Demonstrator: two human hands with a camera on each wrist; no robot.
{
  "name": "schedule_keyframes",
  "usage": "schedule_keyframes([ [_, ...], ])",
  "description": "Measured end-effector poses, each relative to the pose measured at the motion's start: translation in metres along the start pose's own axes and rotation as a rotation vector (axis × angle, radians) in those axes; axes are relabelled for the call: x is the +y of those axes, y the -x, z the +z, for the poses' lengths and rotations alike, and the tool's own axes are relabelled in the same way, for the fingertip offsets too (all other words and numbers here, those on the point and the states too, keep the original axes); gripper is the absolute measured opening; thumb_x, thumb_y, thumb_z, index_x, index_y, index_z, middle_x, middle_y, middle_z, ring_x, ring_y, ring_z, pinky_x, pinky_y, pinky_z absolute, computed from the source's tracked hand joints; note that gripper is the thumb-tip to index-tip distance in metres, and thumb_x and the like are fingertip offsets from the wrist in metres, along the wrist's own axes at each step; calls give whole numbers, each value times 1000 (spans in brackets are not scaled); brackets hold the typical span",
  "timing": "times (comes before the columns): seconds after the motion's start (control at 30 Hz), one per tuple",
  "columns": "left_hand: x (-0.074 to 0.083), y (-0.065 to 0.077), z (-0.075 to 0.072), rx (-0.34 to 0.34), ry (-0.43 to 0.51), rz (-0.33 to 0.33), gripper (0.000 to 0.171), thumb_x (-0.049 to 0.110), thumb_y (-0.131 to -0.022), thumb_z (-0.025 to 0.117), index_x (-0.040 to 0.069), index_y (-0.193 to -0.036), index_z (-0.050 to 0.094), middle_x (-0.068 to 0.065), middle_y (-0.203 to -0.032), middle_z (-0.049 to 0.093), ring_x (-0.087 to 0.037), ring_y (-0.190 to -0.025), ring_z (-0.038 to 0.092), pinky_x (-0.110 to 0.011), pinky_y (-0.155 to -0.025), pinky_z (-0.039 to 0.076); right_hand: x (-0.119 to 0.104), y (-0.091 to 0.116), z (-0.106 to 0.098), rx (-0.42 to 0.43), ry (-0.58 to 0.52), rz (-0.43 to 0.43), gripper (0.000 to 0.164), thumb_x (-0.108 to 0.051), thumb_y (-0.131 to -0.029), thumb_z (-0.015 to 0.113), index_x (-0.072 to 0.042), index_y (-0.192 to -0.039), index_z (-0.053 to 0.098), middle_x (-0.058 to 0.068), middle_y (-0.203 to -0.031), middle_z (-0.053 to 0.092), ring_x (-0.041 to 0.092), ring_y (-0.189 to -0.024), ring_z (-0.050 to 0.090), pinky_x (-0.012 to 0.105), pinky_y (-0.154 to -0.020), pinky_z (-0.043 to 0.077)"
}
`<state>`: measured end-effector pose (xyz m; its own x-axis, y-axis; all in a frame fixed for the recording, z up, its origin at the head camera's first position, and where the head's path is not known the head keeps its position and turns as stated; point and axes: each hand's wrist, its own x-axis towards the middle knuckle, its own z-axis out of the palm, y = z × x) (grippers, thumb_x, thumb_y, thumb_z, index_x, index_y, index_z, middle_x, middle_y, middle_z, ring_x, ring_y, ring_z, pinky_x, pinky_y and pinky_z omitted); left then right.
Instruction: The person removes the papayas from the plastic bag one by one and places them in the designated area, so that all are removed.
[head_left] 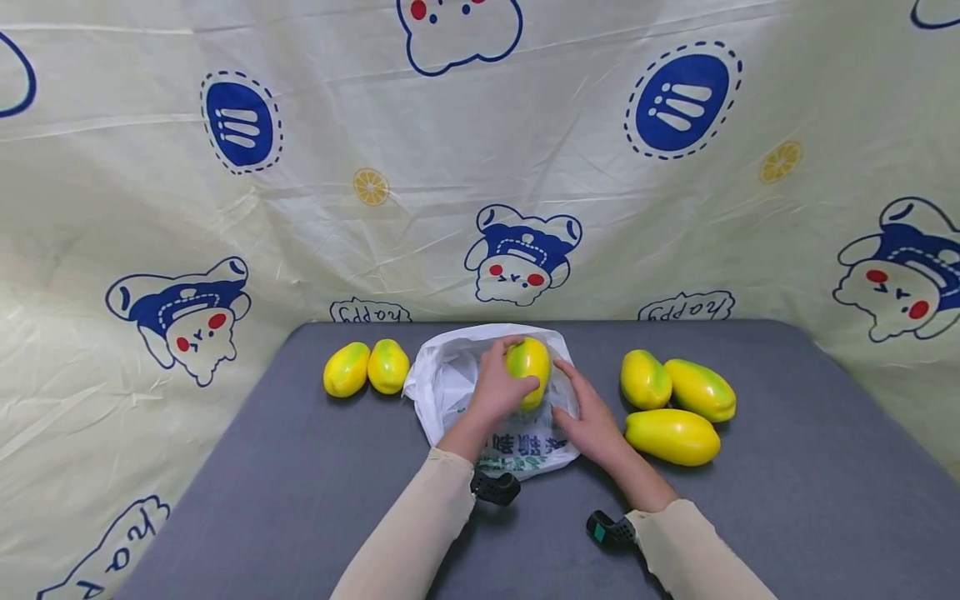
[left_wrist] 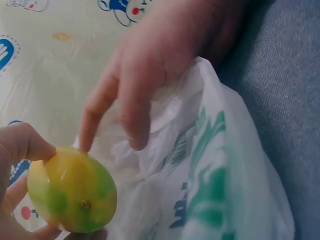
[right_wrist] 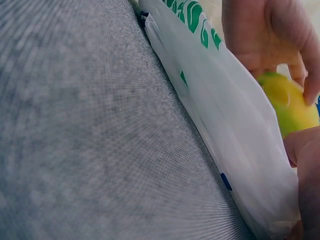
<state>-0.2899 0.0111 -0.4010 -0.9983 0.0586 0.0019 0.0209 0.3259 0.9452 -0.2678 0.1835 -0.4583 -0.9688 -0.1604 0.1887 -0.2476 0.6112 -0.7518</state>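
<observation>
A yellow-green papaya (head_left: 529,362) is gripped in my left hand (head_left: 497,385), thumb on one side and fingers on the other. It is over the mouth of a white plastic bag (head_left: 437,375) with printed lettering. In the left wrist view, the held papaya (left_wrist: 75,192) shows its small brown stem end. My right hand (head_left: 592,419) is at the bag's right side, its fingers loosely extended over the opening near the papaya. The right wrist view has the bag's side (right_wrist: 230,115) lying close along the table, the papaya (right_wrist: 287,107) beyond its edge.
Two papayas (head_left: 367,367) rest side by side left of the bag. On its right, three more papayas (head_left: 672,437) lie grouped together. Everything is on a grey table (head_left: 300,483), with a printed cream curtain (head_left: 322,242) hanging behind.
</observation>
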Motion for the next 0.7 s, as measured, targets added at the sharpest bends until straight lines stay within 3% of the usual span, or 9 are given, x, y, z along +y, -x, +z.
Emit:
schedule_keyframes([
  [0.17,0,10,-18,-77,51,-4,65,15,-84,72,34,-141,45,-7,-155,33,-31,-121,48,-45,-95,52,1,0,1,-1,2,-6,73,-14,-94,59,-28,-158,24,17,-164,27,43,-147,32,67,-115,28],
  [0.33,-3,17,-35,-152,60,49,63,18,-87,71,37,-140,45,-2,-155,34,-33,-118,52,-42,-91,53,1,1,1,-3,8,-5,73,-14,-95,58,-28,-158,24,16,-164,27,42,-148,31,67,-116,27],
  [0.7,-2,34,-76,-228,9,110,62,19,-88,69,39,-140,44,0,-156,34,-34,-127,47,-39,-85,57,-2,1,0,-11,-1,13,73,-14,-95,57,-28,-158,24,16,-164,26,42,-148,31,67,-116,26],
])
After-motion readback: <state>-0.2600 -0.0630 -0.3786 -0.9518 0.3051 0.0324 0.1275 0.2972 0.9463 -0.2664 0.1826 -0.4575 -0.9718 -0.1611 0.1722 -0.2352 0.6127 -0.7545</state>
